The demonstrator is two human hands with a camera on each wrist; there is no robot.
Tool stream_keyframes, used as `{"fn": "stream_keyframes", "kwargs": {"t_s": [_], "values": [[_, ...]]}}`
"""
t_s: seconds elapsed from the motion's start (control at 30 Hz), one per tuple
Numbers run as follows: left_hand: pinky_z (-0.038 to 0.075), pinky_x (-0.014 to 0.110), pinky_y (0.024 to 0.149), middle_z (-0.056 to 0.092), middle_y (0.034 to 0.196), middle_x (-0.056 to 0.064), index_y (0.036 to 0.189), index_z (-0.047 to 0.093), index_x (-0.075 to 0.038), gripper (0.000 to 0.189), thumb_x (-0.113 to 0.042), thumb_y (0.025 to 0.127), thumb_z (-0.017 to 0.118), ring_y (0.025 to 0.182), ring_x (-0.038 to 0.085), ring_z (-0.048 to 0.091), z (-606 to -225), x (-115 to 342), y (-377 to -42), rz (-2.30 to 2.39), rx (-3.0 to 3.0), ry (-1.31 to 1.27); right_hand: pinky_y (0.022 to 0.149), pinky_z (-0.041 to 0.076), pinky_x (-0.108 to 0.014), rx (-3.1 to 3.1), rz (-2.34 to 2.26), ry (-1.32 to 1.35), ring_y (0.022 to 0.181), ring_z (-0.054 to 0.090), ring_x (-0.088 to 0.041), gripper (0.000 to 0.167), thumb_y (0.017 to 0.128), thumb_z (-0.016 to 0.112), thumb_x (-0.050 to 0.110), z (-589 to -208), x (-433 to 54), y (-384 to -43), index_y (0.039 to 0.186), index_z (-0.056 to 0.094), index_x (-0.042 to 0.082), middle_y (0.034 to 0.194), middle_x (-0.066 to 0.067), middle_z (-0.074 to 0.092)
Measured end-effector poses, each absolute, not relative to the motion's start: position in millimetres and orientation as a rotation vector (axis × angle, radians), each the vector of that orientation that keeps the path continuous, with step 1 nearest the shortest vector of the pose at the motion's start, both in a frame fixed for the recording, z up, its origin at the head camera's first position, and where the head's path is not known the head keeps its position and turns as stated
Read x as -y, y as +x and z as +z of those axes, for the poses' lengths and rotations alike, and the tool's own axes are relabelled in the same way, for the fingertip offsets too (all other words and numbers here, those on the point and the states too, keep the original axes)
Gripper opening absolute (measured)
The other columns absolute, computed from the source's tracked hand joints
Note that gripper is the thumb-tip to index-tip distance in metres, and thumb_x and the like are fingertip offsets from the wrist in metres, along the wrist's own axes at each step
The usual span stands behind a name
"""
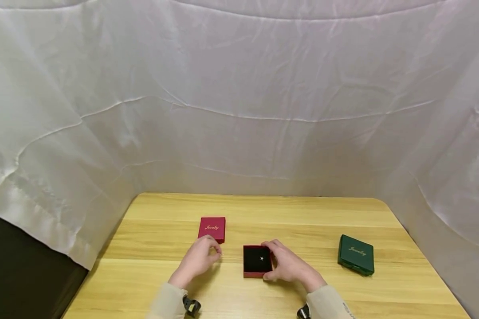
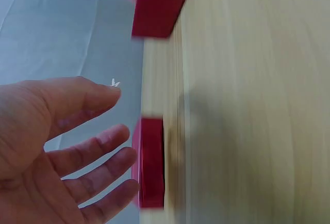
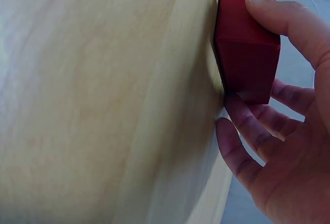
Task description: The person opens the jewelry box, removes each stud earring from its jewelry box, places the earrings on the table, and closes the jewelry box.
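In the head view, an open red jewelry box [image 1: 253, 274] with a black lining stands on the table. A small silver star-shaped stud earring [image 1: 261, 258] sits on the lining. My right hand [image 1: 285, 263] grips the box from its right, thumb on the near wall and fingers at the far side. To the left, my left hand [image 1: 198, 258] pinches a second small star-shaped stud earring [image 2: 115, 83] between thumb and index finger, its star showing past the thumb tip in the left wrist view. Just beyond that hand lies a red lid marked "Jewelry" [image 1: 212, 228].
A closed dark green box marked "Jewelry" [image 1: 356, 254] lies on the right side of the wooden table [image 1: 295, 217]. Pale cloth [image 1: 239, 146] hangs behind the table and along both sides.
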State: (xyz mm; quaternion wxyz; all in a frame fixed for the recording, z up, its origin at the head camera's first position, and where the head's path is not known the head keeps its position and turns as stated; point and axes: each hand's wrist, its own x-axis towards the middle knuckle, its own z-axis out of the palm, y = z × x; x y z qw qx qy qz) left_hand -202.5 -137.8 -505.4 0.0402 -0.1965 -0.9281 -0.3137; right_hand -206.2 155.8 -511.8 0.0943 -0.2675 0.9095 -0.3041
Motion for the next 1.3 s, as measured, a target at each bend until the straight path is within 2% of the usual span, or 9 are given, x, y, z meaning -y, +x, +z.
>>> {"fn": "stream_keyframes", "kwargs": {"t_s": [0.23,0.63,0.8,0.93,1.03,1.13,1.3], "values": [[0.050,0.041,0.075,0.060,0.083,-0.002,0.075,0.072,-0.012,0.011,-0.002,0.078,0.077,0.080,0.019,0.057,-511,174,-203,-0.938,2.872,-0.504,0.087,0.047,-0.038,-2.689,-0.914,-0.808,0.097,0.050,-0.017,0.084,0.069,0.088,0.023,-513,-158,-207,0.139,0.047,0.000,0.119,-0.001,0.051],[0.051,0.048,0.082,0.061,0.080,-0.002,0.071,0.072,-0.013,0.017,0.002,0.074,0.079,0.081,0.021,0.059,-520,199,-197,-0.899,2.930,-0.402,0.090,0.047,-0.040,-2.689,-0.912,-0.814,0.099,0.051,-0.016,0.084,0.070,0.089,0.024,-514,-157,-207,0.139,0.047,0.001,0.120,0.000,0.052],[0.046,0.056,0.092,0.059,0.079,-0.004,0.068,0.072,-0.014,0.019,0.002,0.073,0.081,0.080,0.021,0.058,-521,199,-196,-0.884,2.916,-0.392,0.092,0.047,-0.042,-2.686,-0.915,-0.809,0.100,0.051,-0.016,0.084,0.070,0.088,0.024,-515,-157,-207,0.139,0.047,0.001,0.121,0.000,0.052],[0.049,0.050,0.086,0.058,0.078,-0.005,0.067,0.072,-0.014,0.020,0.003,0.072,0.081,0.080,0.020,0.057,-522,198,-196,-0.865,2.916,-0.384,0.091,0.047,-0.041,-2.683,-0.916,-0.809,0.099,0.051,-0.017,0.084,0.070,0.088,0.024,-515,-157,-207,0.140,0.047,0.001,0.120,0.000,0.051],[0.051,0.046,0.082,0.059,0.080,-0.003,0.071,0.074,-0.012,0.015,0.002,0.071,0.082,0.081,0.021,0.058,-521,198,-196,-0.856,2.921,-0.387,0.090,0.047,-0.041,-2.684,-0.914,-0.807,0.099,0.051,-0.017,0.085,0.070,0.088,0.024,-514,-157,-206,0.140,0.046,0.001,0.121,-0.001,0.051],[0.051,0.048,0.083,0.061,0.084,0.000,0.078,0.076,-0.007,0.014,-0.001,0.069,0.084,0.085,0.024,0.059,-521,198,-196,-0.852,2.939,-0.381,0.091,0.047,-0.042,-2.684,-0.910,-0.803,0.100,0.051,-0.018,0.085,0.070,0.088,0.024,-513,-157,-206,0.140,0.046,0.001,0.122,-0.002,0.052],[0.052,0.047,0.083,0.064,0.091,0.005,0.093,0.074,-0.001,0.028,-0.005,0.067,0.085,0.086,0.026,0.061,-517,196,-195,-0.856,2.964,-0.368,0.092,0.047,-0.043,-2.687,-0.908,-0.802,0.101,0.051,-0.017,0.086,0.070,0.088,0.024,-513,-158,-206,0.141,0.045,0.000,0.122,-0.003,0.052]]}}
